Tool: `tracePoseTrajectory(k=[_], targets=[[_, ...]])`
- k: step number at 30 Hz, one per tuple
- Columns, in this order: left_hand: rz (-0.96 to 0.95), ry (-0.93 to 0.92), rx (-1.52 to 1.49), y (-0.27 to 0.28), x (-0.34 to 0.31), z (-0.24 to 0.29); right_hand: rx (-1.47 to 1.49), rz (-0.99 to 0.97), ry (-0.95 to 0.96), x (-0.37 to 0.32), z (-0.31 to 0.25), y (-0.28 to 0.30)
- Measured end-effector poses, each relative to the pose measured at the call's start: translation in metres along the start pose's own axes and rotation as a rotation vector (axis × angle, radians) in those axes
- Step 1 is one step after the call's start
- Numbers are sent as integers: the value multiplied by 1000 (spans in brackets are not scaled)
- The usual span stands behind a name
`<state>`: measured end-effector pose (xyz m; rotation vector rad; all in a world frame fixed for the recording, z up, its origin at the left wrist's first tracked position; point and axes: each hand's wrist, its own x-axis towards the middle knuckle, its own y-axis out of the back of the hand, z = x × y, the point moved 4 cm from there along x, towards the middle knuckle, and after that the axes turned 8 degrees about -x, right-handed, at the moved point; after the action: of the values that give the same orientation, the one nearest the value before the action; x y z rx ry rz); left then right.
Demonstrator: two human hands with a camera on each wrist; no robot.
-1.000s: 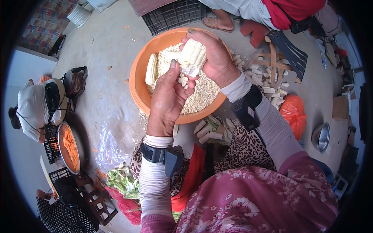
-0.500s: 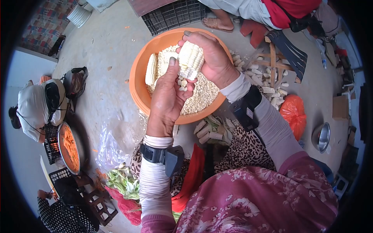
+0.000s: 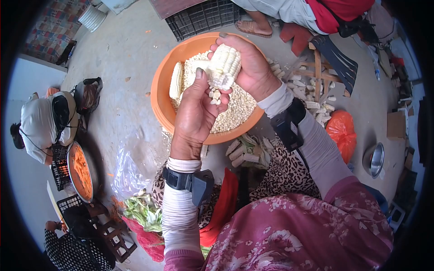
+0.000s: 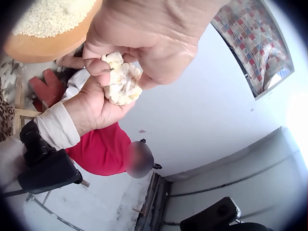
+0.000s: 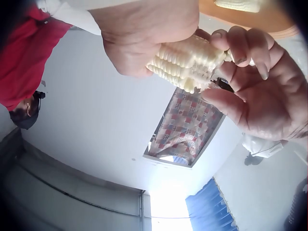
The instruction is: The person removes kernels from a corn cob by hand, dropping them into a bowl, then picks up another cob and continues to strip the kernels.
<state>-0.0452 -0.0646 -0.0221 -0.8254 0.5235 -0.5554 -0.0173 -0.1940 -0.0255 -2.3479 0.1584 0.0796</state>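
A pale corn cob (image 3: 224, 65), partly stripped at its lower end, is gripped by my right hand (image 3: 255, 67) above an orange basin (image 3: 163, 105) of loose kernels (image 3: 235, 110). My left hand (image 3: 194, 108) is at the cob's stripped end, thumb raised beside it, with several kernels (image 3: 214, 95) on its curled fingers. In the left wrist view the cob's round end (image 4: 123, 85) sits between both hands. The right wrist view shows the left thumb touching the cob (image 5: 185, 62) at its bare part. Another whole cob (image 3: 176, 80) lies inside the basin at left.
Stripped cobs (image 3: 300, 88) lie right of the basin near a wooden frame (image 3: 318, 74). A black crate (image 3: 203, 22) stands behind it. An orange bag (image 3: 341, 133) and metal bowl (image 3: 376, 160) are at right; a clear plastic bag (image 3: 128, 171) is at left. Other people sit nearby.
The cob and my right hand dipped slightly left and came back. The kernels on my left fingers have shifted a little; the left hand stays at the cob's lower end.
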Motion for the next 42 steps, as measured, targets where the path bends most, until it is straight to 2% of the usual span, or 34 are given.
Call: tracePoseTrajectory(k=[4,6,12,19,25,27,33,42], targets=[[44,3,61,3,1,-1,-62,4,1,-2,2,-1],[113,-24,209,7,2,-2,-83,10,39,-3,3,-2],[105,-54,325,7,2,-1,-9,26,-51,-4,3,-3],[116,-70,362,2,1,-2,26,45,-68,-2,4,-1],[165,-53,336,0,1,-3,-31,-15,-29,0,6,4],[187,-82,339,4,2,-4,-149,-28,57,-1,6,2],[241,-99,466,10,1,-4,-173,41,95,-2,7,-3],[310,-139,538,6,0,-4,-271,40,150,-4,9,-3]])
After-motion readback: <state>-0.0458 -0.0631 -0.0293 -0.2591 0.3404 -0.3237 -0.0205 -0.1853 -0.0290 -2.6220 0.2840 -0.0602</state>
